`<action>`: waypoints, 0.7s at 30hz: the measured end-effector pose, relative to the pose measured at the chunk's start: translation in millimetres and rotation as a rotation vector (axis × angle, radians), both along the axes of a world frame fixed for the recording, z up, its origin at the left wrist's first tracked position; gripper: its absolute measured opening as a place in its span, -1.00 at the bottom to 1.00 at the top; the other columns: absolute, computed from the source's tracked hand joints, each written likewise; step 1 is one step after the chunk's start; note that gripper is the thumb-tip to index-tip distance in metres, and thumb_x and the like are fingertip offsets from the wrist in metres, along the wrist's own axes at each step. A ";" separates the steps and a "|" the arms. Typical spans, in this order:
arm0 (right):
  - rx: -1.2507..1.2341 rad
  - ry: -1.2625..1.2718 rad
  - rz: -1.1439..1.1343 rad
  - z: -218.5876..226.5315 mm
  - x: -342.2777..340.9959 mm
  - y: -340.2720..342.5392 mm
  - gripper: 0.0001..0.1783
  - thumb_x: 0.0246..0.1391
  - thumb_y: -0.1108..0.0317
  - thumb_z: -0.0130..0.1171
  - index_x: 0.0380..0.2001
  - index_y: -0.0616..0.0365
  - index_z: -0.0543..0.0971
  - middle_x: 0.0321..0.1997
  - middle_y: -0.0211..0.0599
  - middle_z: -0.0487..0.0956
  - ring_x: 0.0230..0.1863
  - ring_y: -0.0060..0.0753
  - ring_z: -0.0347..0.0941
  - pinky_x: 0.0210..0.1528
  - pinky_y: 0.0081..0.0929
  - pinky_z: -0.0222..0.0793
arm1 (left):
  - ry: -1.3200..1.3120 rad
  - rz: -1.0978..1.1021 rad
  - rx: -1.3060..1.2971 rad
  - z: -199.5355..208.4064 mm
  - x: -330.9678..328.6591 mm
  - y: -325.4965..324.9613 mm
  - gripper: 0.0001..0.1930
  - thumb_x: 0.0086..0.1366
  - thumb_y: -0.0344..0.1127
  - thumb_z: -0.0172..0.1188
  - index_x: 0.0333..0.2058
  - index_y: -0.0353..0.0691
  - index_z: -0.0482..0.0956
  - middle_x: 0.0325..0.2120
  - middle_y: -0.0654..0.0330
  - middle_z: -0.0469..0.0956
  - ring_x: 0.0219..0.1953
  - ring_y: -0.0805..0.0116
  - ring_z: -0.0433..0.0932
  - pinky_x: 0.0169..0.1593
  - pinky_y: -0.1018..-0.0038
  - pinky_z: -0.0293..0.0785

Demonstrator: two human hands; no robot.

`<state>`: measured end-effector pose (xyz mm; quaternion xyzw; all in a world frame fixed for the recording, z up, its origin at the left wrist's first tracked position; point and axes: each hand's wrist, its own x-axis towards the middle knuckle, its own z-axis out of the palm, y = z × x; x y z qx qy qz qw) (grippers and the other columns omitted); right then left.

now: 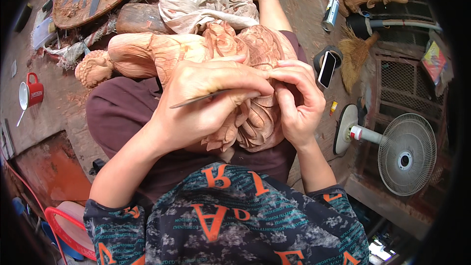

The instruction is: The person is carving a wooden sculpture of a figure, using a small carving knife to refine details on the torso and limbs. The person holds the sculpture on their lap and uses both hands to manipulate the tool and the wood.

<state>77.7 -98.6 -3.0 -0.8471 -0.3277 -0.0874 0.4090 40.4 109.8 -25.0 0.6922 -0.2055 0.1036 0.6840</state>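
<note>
Across my lap lies a reddish wooden carving [135, 54], a figure with a knobbly rounded head at the left end and deeply cut folds and curls at the right. My left hand [194, 86] is closed round a slim metal carving tool [196, 99], whose thin pointed end sticks out behind the palm. The tool's other end is hidden by my fingers. My right hand [301, 100] rests on the right part of the carving with curled fingers, its fingertips meeting those of my left hand. Whether it pinches the tool or only steadies the wood is hidden.
A round board [66, 14] bears knives and shavings at the far left, near a crumpled cloth [211, 5] and a wooden block [140, 18]. A red mug [34, 91] stands left. Rightward are a spray can [331, 13], phone [327, 69], broom [355, 54] and fan [405, 167].
</note>
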 end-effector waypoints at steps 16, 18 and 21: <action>0.043 -0.008 -0.063 -0.8 -1.4 6.9 -0.68 -0.20 0.71 0.09 -0.32 0.22 0.66 -0.30 -0.23 0.65 -0.09 -0.22 0.53 0.04 -0.34 0.39 | -0.179 0.063 0.196 -2.5 5.6 -1.7 -0.74 0.06 -0.55 0.19 -0.25 -0.20 0.70 -0.20 0.10 0.68 -0.11 0.19 0.66 0.10 0.29 0.47; 0.005 -0.020 0.019 -2.1 0.7 -1.7 -0.66 -0.21 0.71 0.08 -0.30 0.23 0.65 -0.28 -0.22 0.65 -0.08 -0.20 0.53 0.05 -0.34 0.39 | -0.159 0.049 0.199 0.1 -3.7 -0.2 -0.73 0.03 -0.54 0.21 -0.25 -0.19 0.70 -0.19 0.11 0.68 -0.10 0.19 0.65 0.10 0.28 0.48; -0.039 -0.020 0.059 -2.7 -0.8 -6.3 -0.65 -0.21 0.71 0.07 -0.30 0.24 0.65 -0.27 -0.21 0.65 -0.07 -0.18 0.53 0.05 -0.32 0.39 | -0.218 0.012 0.233 -1.0 3.1 7.2 -0.72 0.02 -0.54 0.22 -0.25 -0.17 0.70 -0.20 0.11 0.68 -0.10 0.19 0.65 0.10 0.24 0.47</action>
